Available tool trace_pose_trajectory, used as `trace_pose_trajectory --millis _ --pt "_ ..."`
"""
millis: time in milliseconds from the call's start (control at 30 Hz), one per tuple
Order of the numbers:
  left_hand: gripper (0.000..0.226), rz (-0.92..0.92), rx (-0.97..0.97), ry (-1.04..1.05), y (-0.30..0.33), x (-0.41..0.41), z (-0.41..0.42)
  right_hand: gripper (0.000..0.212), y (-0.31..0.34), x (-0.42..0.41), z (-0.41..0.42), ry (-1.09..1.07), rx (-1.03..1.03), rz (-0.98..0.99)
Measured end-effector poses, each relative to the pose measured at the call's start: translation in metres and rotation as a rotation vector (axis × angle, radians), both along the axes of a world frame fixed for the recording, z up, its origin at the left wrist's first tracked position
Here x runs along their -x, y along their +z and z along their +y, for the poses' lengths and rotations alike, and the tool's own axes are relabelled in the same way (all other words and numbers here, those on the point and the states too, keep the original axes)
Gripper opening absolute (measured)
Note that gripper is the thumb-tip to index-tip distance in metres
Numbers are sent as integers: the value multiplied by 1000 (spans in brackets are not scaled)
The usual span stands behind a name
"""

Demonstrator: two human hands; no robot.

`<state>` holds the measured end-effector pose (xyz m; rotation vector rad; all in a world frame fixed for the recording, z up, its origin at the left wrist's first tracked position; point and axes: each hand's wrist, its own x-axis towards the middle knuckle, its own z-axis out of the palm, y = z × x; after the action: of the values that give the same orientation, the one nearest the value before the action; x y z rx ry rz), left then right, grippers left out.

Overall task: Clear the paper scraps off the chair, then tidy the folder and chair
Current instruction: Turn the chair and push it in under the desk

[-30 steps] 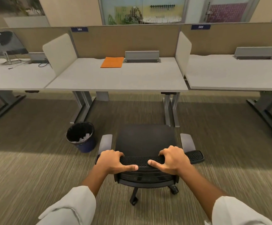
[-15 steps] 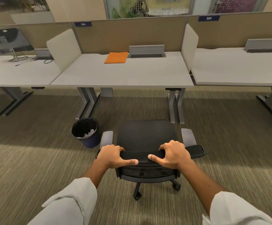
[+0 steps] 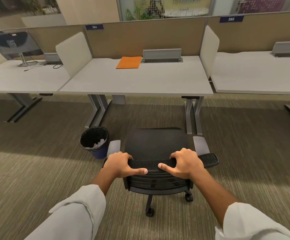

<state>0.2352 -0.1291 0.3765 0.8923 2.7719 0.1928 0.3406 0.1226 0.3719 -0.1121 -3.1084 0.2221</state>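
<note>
Hands on the back of a black chair, facing a row of grey desks.

Desk (image 3: 140, 84) in the middle spans most of the view, its far edge against a tan partition; the desks on either side are cut off by the frame. The chair (image 3: 155, 144) stands on the carpet just short of that desk, seat bare, its base mostly hidden under the seat, with only two casters showing. A dark bin (image 3: 94, 142) sits on the floor just left of the chair; something pale lies inside, too small to make out. The left hand (image 3: 121, 164) and the right hand (image 3: 184, 162) both grip the chair's mesh top rail, fingers curled over it, thumbs along the near side. An orange folder (image 3: 129, 62) lies flat, closed, at the desk's far edge.
</note>
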Motion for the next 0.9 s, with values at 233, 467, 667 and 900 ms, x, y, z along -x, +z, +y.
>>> trace_pose_trajectory --millis 233,467,667,900 --pt "96 12 6 -11 0 30 -1 103 -2 27 -2 1 -15 8" --pt "100 -8 19 -18 0 76 -7 106 -5 64 -13 -31 -13 5" --pt "100 -16 20 -43 3 122 -20 101 -2 104 -28 -47 -38 -5" --pt "96 -32 7 -56 2 174 -24 105 -5 149 -33 -76 -41 -28"
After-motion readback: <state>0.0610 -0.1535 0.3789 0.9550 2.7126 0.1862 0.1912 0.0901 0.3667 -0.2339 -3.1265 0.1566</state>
